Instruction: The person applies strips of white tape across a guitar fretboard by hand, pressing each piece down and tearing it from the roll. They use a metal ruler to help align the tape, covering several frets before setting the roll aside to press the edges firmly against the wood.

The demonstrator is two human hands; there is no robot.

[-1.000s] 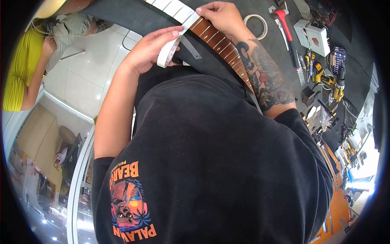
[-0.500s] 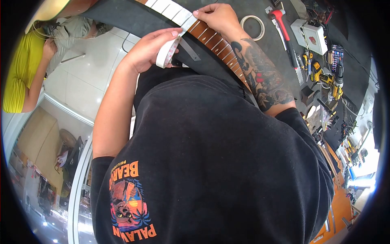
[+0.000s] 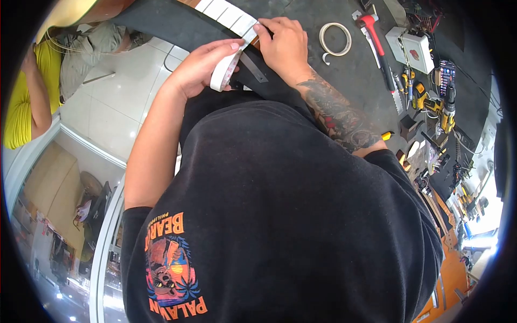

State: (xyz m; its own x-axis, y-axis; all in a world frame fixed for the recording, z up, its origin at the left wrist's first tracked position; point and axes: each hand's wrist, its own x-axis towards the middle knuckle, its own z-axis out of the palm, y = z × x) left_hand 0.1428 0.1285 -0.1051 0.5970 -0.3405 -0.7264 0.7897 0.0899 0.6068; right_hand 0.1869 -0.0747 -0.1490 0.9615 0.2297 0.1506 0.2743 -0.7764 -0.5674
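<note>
Whereas half a second ago the right hand (image 3: 285, 47) pinched at the far edge of the fretboard (image 3: 255, 42), it now lies curled over the bare section, thumb at the border of the white tape strips (image 3: 229, 18). Its fingers are about half closed; whether they grip anything beneath the palm cannot be determined from this angle. The left hand (image 3: 203, 65) is practically unmoved: partly closed, thumb uppermost, it holds the tape roll (image 3: 223, 74), from which a short length runs to the near edge of the fretboard. In my judgement, the shift marks a passage from placing the newest strip to pressing it down, the roll not yet parted from it. The fretboard crosses the upper middle of the view, its taped section to the upper left. A metal ruler (image 3: 254, 68) lies near the roll; a second roll (image 3: 322, 39) rests on the dark worktop (image 3: 344, 72), loose end showing.
</note>
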